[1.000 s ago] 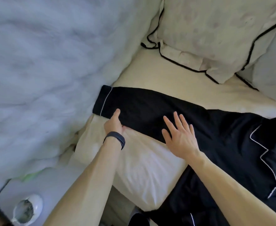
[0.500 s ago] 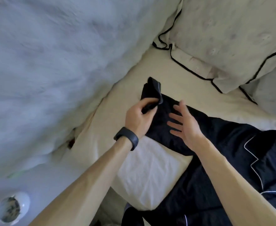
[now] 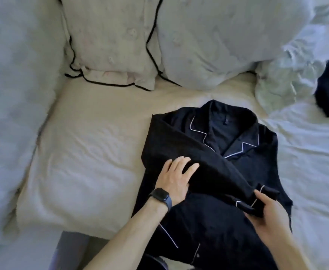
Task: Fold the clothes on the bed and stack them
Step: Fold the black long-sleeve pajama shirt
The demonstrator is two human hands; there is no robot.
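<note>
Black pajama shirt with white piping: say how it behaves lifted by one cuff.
Probably floppy: the sleeve of the black pajama shirt drapes in soft folds where the right hand grips its cuff. Likely light: thin-looking cloth. Lifted, it would probably unfold unless the left hand pins it.

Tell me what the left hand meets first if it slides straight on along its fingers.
Likely the left hand, flat on the black pyjama shirt's folded sleeve, reaches the white-piped collar lapel first.
</note>
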